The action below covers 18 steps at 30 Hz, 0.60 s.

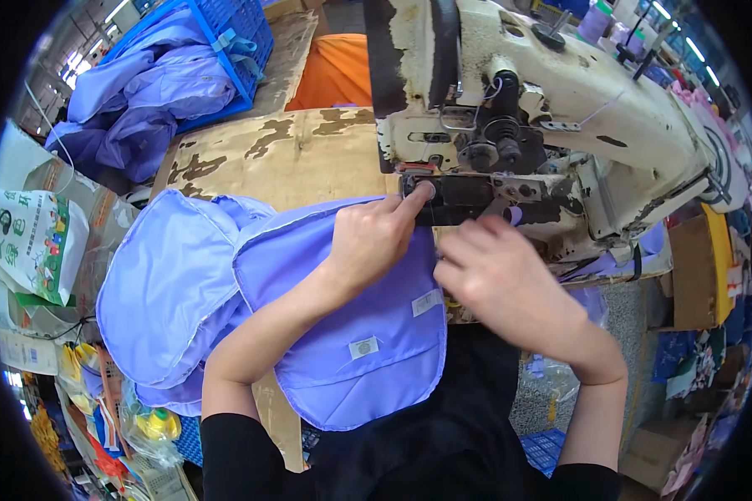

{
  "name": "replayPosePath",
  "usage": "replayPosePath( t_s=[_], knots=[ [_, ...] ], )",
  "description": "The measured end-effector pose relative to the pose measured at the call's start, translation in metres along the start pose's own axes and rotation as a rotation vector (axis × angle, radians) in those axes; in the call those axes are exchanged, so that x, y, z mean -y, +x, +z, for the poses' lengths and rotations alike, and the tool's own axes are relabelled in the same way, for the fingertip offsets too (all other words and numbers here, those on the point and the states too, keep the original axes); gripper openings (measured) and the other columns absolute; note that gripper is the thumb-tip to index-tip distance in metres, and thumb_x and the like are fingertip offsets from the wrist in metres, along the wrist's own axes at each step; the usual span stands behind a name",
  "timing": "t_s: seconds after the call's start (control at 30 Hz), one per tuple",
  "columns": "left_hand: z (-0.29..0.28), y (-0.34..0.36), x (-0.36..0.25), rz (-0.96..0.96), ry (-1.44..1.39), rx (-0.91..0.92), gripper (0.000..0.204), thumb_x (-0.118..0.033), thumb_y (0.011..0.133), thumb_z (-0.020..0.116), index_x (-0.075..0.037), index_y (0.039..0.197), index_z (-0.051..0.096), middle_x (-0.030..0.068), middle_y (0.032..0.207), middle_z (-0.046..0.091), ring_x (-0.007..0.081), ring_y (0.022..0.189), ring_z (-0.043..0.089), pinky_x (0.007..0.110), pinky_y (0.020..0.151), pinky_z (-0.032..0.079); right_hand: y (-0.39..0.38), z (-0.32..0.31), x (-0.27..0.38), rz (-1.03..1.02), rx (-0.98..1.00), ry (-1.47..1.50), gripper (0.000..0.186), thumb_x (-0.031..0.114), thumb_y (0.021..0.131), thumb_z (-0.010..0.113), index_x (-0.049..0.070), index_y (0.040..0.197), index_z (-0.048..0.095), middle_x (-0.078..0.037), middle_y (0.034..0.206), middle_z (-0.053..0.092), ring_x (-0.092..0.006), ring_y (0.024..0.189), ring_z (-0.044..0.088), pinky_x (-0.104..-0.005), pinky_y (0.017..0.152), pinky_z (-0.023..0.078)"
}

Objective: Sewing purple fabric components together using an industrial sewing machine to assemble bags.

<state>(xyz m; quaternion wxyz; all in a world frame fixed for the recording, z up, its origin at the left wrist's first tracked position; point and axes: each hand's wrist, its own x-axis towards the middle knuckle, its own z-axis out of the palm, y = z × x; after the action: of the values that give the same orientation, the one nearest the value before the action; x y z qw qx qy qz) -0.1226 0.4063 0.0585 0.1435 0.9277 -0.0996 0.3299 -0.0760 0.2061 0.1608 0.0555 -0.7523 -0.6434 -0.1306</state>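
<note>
A white, paint-worn sewing machine [510,125] stands in front of me. My left hand [374,234] lies at the top edge of a purple sewn fabric piece [342,334], its index finger stretched onto the dark plate near the needle area. Its other fingers curl over the fabric edge. The piece hangs down over my lap, with two small pale labels on it. My right hand [497,275], smeared by motion, hovers right of the fabric, just below the machine's arm. Its fingers look bent, but whether they hold anything is unclear. More purple pieces [171,284] lie to the left.
A blue crate [238,50] with purple fabric [154,79] stands at the far left, beyond the worn wooden table [234,167]. Orange cloth [334,71] lies behind. Left, a printed white bag [42,242] hangs by cluttered supplies. Thread cones [595,21] stand at upper right; cardboard boxes [698,271] at right.
</note>
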Motion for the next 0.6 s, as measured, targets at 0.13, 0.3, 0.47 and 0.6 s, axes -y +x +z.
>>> replayPosePath(
  t_s=[0.13, 0.3, 0.47, 0.6],
  knots=[
    [0.009, -0.010, 0.006, -0.132, -0.264, -0.117, 0.047, -0.005, 0.089, 0.058, -0.004, 0.136, 0.053, 0.0072, 0.087, 0.063, 0.0184, 0.053, 0.055, 0.030, 0.050, 0.044, -0.023, -0.001, 0.017, -0.069, -0.170, 0.257, 0.014, 0.015, 0.083, 0.058, 0.004, 0.090, 0.059, -0.009, 0.091, 0.054, -0.0220, 0.081, 0.052, -0.0321, 0.079, 0.043],
    [0.011, -0.007, 0.009, -0.739, -0.934, -0.084, 0.053, -0.009, 0.095, 0.056, -0.005, 0.145, 0.040, 0.0135, 0.114, 0.062, 0.0184, 0.060, 0.063, 0.028, 0.053, 0.049, -0.101, -0.082, -0.078, 0.327, -0.636, 0.002, 0.029, 0.023, 0.091, 0.055, -0.003, 0.103, 0.061, -0.011, 0.097, 0.062, -0.0225, 0.086, 0.057, -0.0312, 0.082, 0.046],
    [0.006, -0.010, 0.004, -1.071, -1.450, 0.182, 0.051, -0.007, 0.098, 0.053, -0.003, 0.146, 0.035, 0.0167, 0.126, 0.057, 0.0181, 0.066, 0.067, 0.025, 0.056, 0.052, -0.187, -0.169, -0.299, 1.098, -0.332, -0.680, 0.044, 0.031, 0.099, 0.052, -0.009, 0.115, 0.064, -0.014, 0.104, 0.070, -0.0230, 0.092, 0.063, -0.0303, 0.086, 0.049],
    [0.016, -0.025, 0.002, -0.880, -1.382, -0.022, 0.044, -0.002, 0.096, 0.053, 0.000, 0.139, 0.044, 0.0169, 0.119, 0.061, 0.0171, 0.066, 0.068, 0.024, 0.057, 0.053, -0.272, -0.106, -0.367, 1.101, -0.540, -0.576, 0.041, 0.031, 0.100, 0.051, -0.005, 0.116, 0.063, -0.014, 0.105, 0.070, -0.0221, 0.094, 0.063, -0.0312, 0.082, 0.050]
  ],
)
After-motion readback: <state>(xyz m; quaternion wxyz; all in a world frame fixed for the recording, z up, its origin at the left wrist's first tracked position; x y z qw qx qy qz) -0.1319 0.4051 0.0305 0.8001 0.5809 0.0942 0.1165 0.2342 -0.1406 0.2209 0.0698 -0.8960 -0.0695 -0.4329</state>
